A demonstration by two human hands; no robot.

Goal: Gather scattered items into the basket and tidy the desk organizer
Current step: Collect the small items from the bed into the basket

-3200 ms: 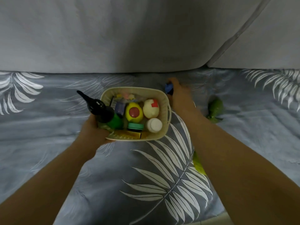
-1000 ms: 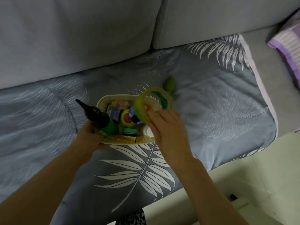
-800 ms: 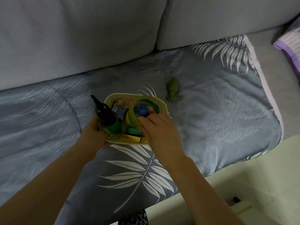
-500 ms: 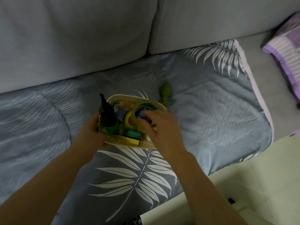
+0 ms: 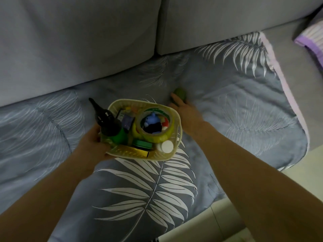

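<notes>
- The small green rounded toy point(image 5: 180, 93) lies just past the right hand point(image 5: 185, 112), far-right of the cream plastic basket point(image 5: 176, 144).
- Right fingers touch it; grip unclear.
- The left hand point(image 5: 92, 145) grips the basket's near-left side.

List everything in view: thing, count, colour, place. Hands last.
basket: 1, cream, on the cover, held at its left side
spray bottle: 1, green with black nozzle, left in basket
tape roll: 1, yellow-green, lying on top of the basket's contents
blue toy: 1, blue, seen through the tape roll
green tin: 1, green, near front of basket
white cap: 1, white, front right in basket
green toy: 1, green, on cover right of and behind basket
cover: 1, grey with white leaves, on sofa
sofa: 1, grey
purple cloth: 1, purple-white, far right
left hand: grips basket
right hand: reaching, fingers at green toy
</notes>
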